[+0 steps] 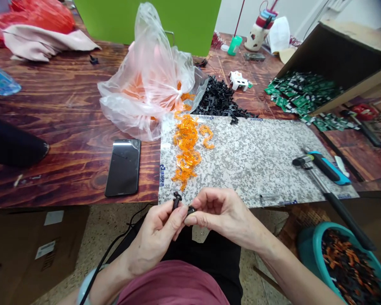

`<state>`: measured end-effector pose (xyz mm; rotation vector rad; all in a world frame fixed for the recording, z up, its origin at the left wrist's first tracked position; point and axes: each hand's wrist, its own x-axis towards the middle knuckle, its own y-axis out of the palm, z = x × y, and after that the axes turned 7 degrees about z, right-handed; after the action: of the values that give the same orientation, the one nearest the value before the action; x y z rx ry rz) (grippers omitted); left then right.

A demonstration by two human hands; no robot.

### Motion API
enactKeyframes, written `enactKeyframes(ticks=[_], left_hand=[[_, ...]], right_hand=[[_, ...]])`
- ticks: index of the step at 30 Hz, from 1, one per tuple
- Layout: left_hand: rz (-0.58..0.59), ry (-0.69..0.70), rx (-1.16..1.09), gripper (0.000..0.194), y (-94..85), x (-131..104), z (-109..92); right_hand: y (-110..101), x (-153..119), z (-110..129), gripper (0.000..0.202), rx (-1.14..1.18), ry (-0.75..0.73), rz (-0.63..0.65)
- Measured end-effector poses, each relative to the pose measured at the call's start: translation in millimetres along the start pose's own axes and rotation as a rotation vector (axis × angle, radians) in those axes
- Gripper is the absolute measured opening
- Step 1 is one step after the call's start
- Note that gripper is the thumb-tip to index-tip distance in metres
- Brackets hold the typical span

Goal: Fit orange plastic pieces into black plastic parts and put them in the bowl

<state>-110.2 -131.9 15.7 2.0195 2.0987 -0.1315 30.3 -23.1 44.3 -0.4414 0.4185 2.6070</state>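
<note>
Just in front of the slab's near edge, my left hand [157, 231] pinches a small black plastic part [177, 199] between thumb and fingers. My right hand [224, 218] meets it, thumb and fingertips closed on a dark piece [191, 209]. Whether the two dark bits belong to one part cannot be made out, as the fingers hide the middle. A row of translucent orange plastic clips [186, 137] lies on the speckled granite slab [247, 161] beyond my hands. A few orange clips [207, 136] sit just right of that row.
Behind the slab are a pile of black parts [217, 97] and a clear plastic bag [149, 93]. A phone [123, 167] lies left. To the right are a hammer [320, 186], a blue-black tool [328, 167], a box [346, 55] spilling green boards and a teal bucket [319, 241].
</note>
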Motion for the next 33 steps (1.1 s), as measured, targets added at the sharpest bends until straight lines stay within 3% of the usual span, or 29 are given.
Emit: enactKeyframes(ticks=[13,20,26,33], left_hand=[[0.06,0.019,-0.048,0.035,-20.6,9.4,1.7],[0.081,0.033,0.006,0.035,-21.5,8.5,2.6],[0.095,0.008,0.024,0.036,-21.1,6.3,3.8],[0.149,0.054,0.23,0.036,-19.8,7.7,-4.1]], right_hand=[[14.4,7.0,6.6,0.026,-0.061,-0.037,-0.095],[18.2,5.4,6.6,0.028,-0.065,-0.023,-0.102],[10.7,4.6,6.8,0.028,-0.204,-0.07,-0.105],[13.7,16.5,15.4,0.029,-0.303,-0.082,-0.108]])
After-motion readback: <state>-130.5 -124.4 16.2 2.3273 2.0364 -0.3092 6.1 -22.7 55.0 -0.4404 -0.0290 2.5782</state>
